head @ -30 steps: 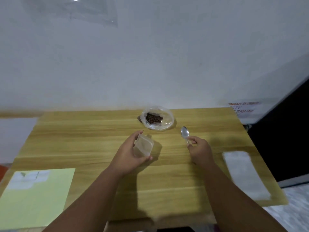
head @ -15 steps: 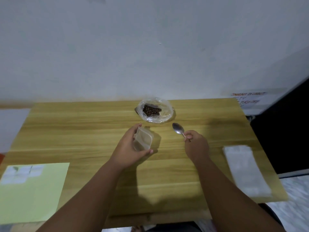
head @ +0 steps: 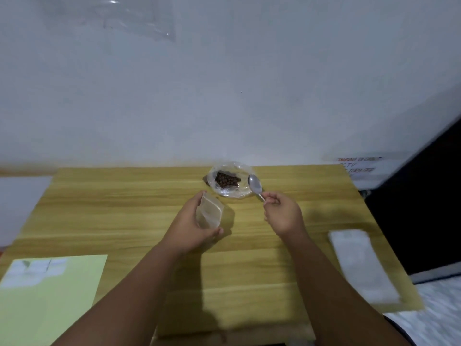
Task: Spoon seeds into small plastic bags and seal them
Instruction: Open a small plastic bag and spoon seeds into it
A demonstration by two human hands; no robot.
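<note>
The left grip [head: 192, 228] clasps a small bag [head: 210, 213]; the right grip [head: 283, 213] pinches the spoon [head: 254, 184], handle hidden.

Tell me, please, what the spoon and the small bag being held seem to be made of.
The spoon looks like polished metal: silvery, with a grey sheen on its bowl. The small bag is probably thin plastic, translucent, as a tan tone shows through; blur leaves the finish uncertain.

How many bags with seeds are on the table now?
1: the clear seed bag at the table's far middle. The small bag in the left hand looks empty; pale items on the green sheet are too blurred to tell.
</note>
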